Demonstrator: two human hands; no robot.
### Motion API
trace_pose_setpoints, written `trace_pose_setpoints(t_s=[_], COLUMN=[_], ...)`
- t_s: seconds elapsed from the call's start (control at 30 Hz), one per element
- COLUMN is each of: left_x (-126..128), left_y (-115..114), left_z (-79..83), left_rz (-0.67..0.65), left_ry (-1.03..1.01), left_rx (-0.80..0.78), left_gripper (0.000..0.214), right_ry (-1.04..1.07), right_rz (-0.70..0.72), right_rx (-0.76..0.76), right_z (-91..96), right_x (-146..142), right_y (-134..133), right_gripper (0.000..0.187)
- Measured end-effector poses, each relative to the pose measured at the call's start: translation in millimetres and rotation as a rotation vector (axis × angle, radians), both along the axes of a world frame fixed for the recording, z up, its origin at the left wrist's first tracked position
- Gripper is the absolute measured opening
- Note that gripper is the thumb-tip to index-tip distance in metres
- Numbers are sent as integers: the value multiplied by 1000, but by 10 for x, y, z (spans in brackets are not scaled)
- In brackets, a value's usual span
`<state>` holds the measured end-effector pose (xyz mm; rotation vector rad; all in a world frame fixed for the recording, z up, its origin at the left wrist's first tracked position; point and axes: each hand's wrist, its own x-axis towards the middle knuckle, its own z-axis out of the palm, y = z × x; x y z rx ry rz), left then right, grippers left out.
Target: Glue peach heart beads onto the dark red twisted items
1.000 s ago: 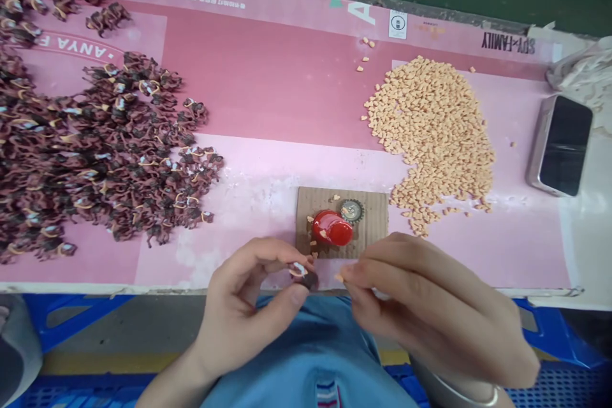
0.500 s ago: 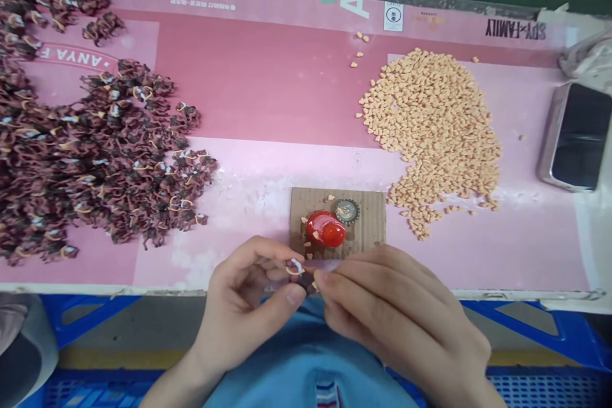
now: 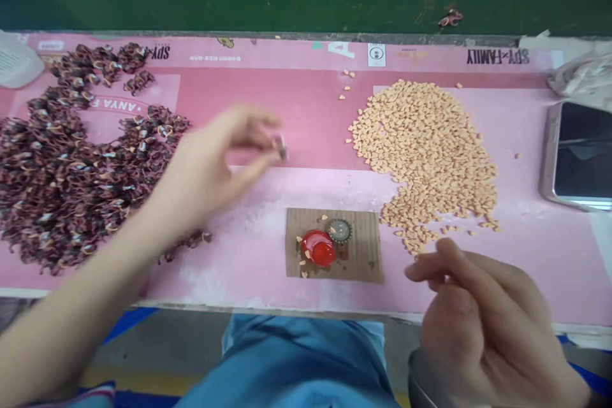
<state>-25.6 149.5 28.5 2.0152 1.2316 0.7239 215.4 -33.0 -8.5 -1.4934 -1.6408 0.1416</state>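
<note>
My left hand (image 3: 220,153) is raised over the pink mat, blurred, and pinches a small dark piece (image 3: 282,148) between thumb and fingertips. It is nearest to a large heap of dark brown pieces with thin rubber bands (image 3: 71,166). My right hand (image 3: 478,312) sits at the lower right with its fingers drawn together, just below a heap of small orange granules (image 3: 425,153). Nothing shows in its fingers, though they are partly blurred. Neither hand touches the cardboard square (image 3: 335,245), which carries a glossy red blob (image 3: 318,248) and a bottle cap (image 3: 340,230).
The heaps lie on a printed pink mat (image 3: 248,287) with a dark green surface (image 3: 287,0) behind it. A smartphone (image 3: 578,156) lies at the right, with crumpled plastic (image 3: 581,80) above it. My blue-clothed lap (image 3: 291,357) is below the mat's front edge.
My left hand has moved up and left, away from the cardboard, with the small piece. My right hand has parted from it and moved right. The view has shifted and shows more green surface.
</note>
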Motion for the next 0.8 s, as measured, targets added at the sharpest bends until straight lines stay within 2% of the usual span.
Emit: trace_pose_setpoints(t_s=[0.07,0.17,0.23,0.3,0.4,0.5,0.63,0.73,0.8], left_x=[97,228,242,184,6,-224,-594,-858,-978], left_y=[688,1520,1835,1967,1948,1738,1109,592,386], left_z=[21,-29,-85,-127,-117,-24,48,-51,-166], left_rz=[219,386,439,462,455,424,209,112,78], left_ry=[143,171,169,172,220,334,521,563,558], left_rx=[-49,-47,-42,-13,33,41,23,71,119], left_gripper=[9,19,27,31,32,23,31,24,23], right_ry=[47,55,54,81,118,123,156,75,-17], right_rz=[-122,-162,-178,-221,-272,-290,-284,-252,-250], right_rx=[88,104,56,-14,-63,-36,-44,-54,-33], right_z=[-60,-102,-102,-97,-112,-172,-258,-271,-252], right_x=[96,217,293,364,450,510,597,697,766], right_y=[-33,-117,-203,-283,-335,-314,-285,-268,-252], right_gripper=[54,46,42,38,34,30,31,30,27])
